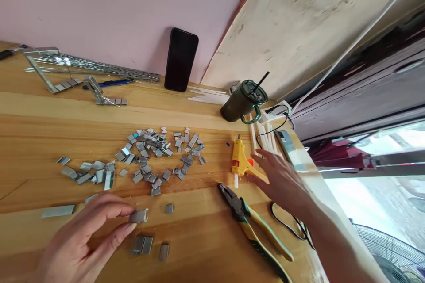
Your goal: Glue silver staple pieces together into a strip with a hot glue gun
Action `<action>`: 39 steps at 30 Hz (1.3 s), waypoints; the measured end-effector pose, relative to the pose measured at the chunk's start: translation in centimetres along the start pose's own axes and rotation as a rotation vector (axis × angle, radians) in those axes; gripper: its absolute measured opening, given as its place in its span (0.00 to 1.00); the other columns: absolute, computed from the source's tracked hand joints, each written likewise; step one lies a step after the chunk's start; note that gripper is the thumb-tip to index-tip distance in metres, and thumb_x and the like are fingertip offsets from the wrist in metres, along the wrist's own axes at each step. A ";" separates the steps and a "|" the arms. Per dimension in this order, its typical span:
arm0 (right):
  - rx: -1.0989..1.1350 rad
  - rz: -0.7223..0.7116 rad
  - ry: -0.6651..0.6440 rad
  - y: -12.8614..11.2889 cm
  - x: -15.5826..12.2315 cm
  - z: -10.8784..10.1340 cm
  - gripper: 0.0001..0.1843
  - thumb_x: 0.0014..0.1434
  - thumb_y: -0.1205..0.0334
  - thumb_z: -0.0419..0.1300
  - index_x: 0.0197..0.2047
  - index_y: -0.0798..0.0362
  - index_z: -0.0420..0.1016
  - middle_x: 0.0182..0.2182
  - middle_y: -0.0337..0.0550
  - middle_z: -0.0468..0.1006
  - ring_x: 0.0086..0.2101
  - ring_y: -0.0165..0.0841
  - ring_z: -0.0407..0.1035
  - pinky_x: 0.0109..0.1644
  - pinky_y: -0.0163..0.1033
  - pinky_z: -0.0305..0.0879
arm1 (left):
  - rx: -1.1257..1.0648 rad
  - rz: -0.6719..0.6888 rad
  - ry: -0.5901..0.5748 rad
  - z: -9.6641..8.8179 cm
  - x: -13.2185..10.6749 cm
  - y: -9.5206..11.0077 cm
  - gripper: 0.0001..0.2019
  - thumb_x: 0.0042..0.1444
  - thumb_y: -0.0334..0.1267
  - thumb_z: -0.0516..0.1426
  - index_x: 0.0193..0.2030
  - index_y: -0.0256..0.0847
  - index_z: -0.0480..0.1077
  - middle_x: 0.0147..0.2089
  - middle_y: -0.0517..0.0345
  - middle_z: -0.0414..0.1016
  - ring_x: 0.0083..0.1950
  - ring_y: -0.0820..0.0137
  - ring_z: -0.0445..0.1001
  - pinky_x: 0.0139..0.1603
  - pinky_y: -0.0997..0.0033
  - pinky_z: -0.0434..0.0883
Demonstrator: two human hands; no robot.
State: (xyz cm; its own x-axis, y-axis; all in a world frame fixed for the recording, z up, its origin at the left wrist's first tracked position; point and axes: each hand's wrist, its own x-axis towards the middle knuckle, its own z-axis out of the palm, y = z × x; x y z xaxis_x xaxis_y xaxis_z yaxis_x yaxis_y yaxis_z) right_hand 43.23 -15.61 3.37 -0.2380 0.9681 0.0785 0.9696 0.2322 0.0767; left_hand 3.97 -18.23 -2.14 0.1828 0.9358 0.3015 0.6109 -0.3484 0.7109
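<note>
My left hand [96, 234] pinches a small flat grey metal piece [138, 216] between thumb and forefinger, above the wooden table. Below it lie a pair of similar pieces side by side [142, 245] and two single ones, a lower piece [164, 252] and an upper piece [169, 208]. My right hand [277, 177] is over the handle of a yellow hot glue gun [237, 158], fingers spread and stretched out. Whether the fingertips touch the handle, I cannot tell. A white glue stick [236, 181] pokes out of the gun's back end.
Loose metal pieces [154, 143] are heaped mid-table. Pliers [235, 203] with green-yellow handles lie in front of the glue gun. Behind stand a lidded tumbler [244, 99] and a black phone [181, 59]. Metal rods [109, 68] and small metal assemblies [111, 101] lie at back left.
</note>
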 end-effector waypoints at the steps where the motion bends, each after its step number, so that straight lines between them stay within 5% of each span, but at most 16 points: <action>1: 0.048 0.001 0.078 -1.3 -0.2 -1.1 0.15 0.63 0.55 0.54 0.48 0.52 0.72 0.48 0.54 0.75 0.46 0.49 0.72 0.46 0.54 0.71 | -0.020 0.043 -0.008 -0.2 0.4 0.1 0.09 0.60 0.50 0.56 0.37 0.50 0.71 0.34 0.65 0.77 0.36 0.72 0.79 0.35 0.83 0.75; 4: 0.335 -0.030 0.336 -7.2 -0.7 -3.3 0.04 0.64 0.62 0.57 0.37 0.48 0.73 0.34 0.43 0.75 0.35 0.37 0.72 0.39 0.41 0.71 | -0.025 0.082 -0.041 -0.8 1.2 0.4 0.07 0.60 0.48 0.57 0.36 0.51 0.72 0.33 0.66 0.78 0.33 0.74 0.79 0.35 0.84 0.74; 7: 0.611 -0.213 0.215 -13.5 -0.5 -2.7 0.04 0.62 0.68 0.58 0.37 0.51 0.74 0.29 0.40 0.74 0.29 0.33 0.69 0.32 0.37 0.69 | -0.024 0.113 -0.062 -0.9 1.5 0.7 0.07 0.62 0.44 0.56 0.36 0.49 0.72 0.32 0.65 0.77 0.32 0.74 0.78 0.33 0.81 0.74; 10: 0.592 -0.223 0.032 -17.0 0.0 -0.3 0.06 0.59 0.72 0.60 0.38 0.53 0.75 0.31 0.43 0.75 0.30 0.36 0.68 0.32 0.40 0.69 | 0.011 0.137 -0.119 -0.6 1.3 0.6 0.06 0.64 0.40 0.55 0.37 0.47 0.72 0.32 0.64 0.74 0.32 0.74 0.77 0.33 0.80 0.73; 15: 0.521 -0.189 -0.088 -17.2 0.5 2.0 0.11 0.54 0.75 0.62 0.39 0.54 0.73 0.34 0.43 0.76 0.33 0.39 0.69 0.34 0.42 0.70 | 0.110 0.219 -0.136 0.1 1.0 0.2 0.07 0.66 0.36 0.52 0.37 0.45 0.69 0.32 0.63 0.72 0.31 0.72 0.73 0.34 0.73 0.70; 39: 0.593 -0.240 -0.031 -17.4 1.4 2.5 0.06 0.61 0.71 0.58 0.37 0.53 0.75 0.32 0.44 0.76 0.32 0.37 0.70 0.34 0.40 0.70 | 0.273 0.224 -0.300 0.9 0.8 0.1 0.05 0.56 0.27 0.56 0.34 0.41 0.68 0.32 0.58 0.70 0.32 0.63 0.69 0.32 0.60 0.69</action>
State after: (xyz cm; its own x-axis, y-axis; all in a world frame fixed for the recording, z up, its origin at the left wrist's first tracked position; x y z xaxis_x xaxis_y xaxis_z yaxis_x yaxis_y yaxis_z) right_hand 26.19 -18.02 -0.35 -0.4594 0.8828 0.0980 0.7578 0.4471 -0.4752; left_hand 4.90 -17.47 -2.42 0.5237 0.8275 0.2023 0.7042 -0.5541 0.4439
